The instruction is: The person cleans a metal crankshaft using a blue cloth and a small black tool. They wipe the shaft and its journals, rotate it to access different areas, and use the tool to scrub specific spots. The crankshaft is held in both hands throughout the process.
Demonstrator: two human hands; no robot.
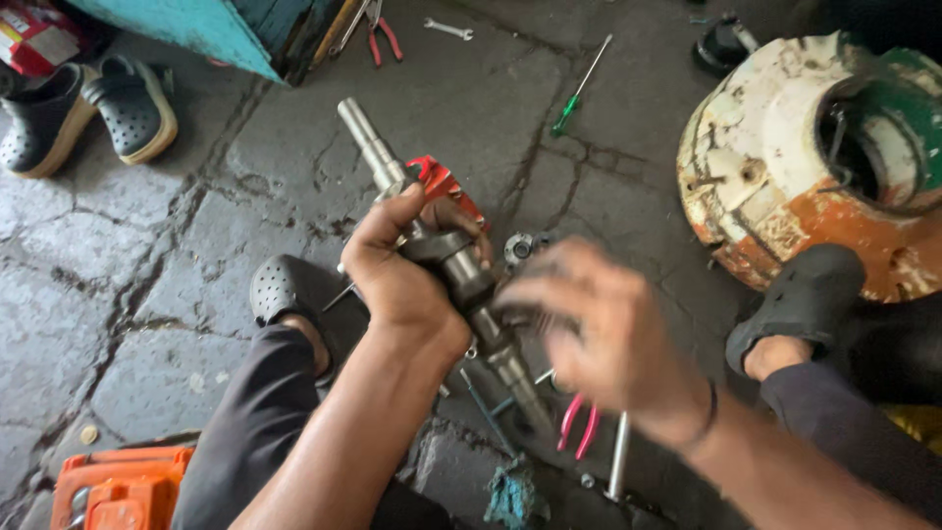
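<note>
Gripping a long metal shaft point(461, 270) around its thick middle, the left hand point(397, 270) is closed tight, with fingers wrapped over the dark greasy part. The shaft slants from near right to far left, its thin stepped end pointing away over the cracked stone floor point(128, 294). The right hand point(599, 329) is just right of the shaft, blurred; its fingers look spread and loosely open, close to the shaft's lower part, but I cannot tell whether they touch it. Near the person lie an orange case point(118, 488) at the left, a blue rag point(510, 496), and pink-handled pliers point(579, 424) beneath the right hand. Both feet wear black clogs, one left point(285, 290) and one right point(805, 299). Behind the left hand a red tool point(442, 182) shows. Farther off sit a rusty white round housing point(785, 167) at the right, a green screwdriver point(579, 88), a wrench point(448, 29) and a spare pair of clogs point(88, 108) at the far left.
</note>
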